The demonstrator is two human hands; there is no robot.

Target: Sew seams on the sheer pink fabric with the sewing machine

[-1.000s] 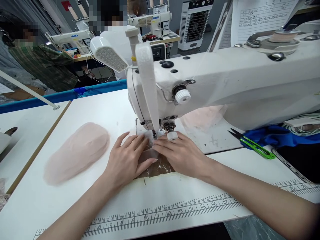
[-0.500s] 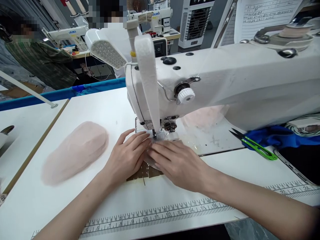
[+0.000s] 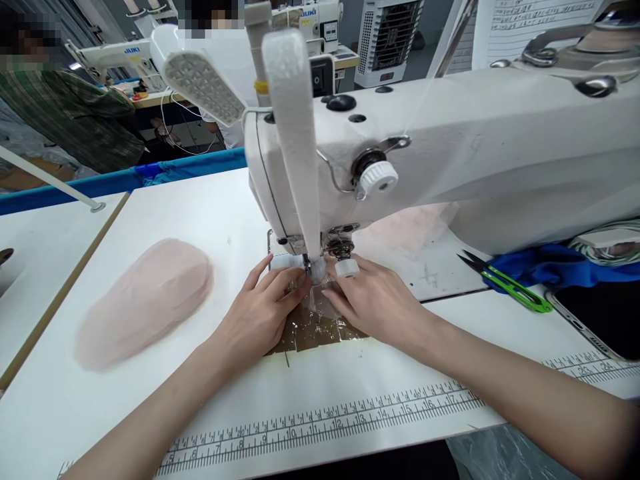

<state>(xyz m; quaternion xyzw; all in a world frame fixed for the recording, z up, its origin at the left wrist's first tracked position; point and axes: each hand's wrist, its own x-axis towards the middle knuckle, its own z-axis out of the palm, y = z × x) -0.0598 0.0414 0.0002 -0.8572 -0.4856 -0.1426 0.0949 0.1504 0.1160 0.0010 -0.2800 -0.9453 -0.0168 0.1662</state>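
A small piece of sheer, pale fabric (image 3: 326, 303) lies at the needle of the white sewing machine (image 3: 285, 173), below its presser foot (image 3: 307, 265). To its left, my left hand (image 3: 265, 307) rests on the bed with fingers stretched and spread, its thumb and fingertips at the fabric near the foot. My right hand (image 3: 380, 300) lies flat on the other side, thumb apart from the fingers, touching the fabric's right part. Its fingertips are partly hidden behind the machine's white knob. Clear tape over a brown patch (image 3: 310, 333) shows between the hands.
Sheer pink pieces lie in a pile (image 3: 150, 300) at left; more pink fabric (image 3: 410, 227) is behind the needle. Green thread snips (image 3: 517, 287), a blue cloth (image 3: 575, 267) and a phone (image 3: 600, 320) sit at right. A printed ruler (image 3: 320, 427) runs along the front edge. People sit beyond.
My right hand has shifted right, away from my left hand, and its thumb has spread, so more of the fabric and taped patch shows. The left hand stays near the foot. The view has shifted slightly.
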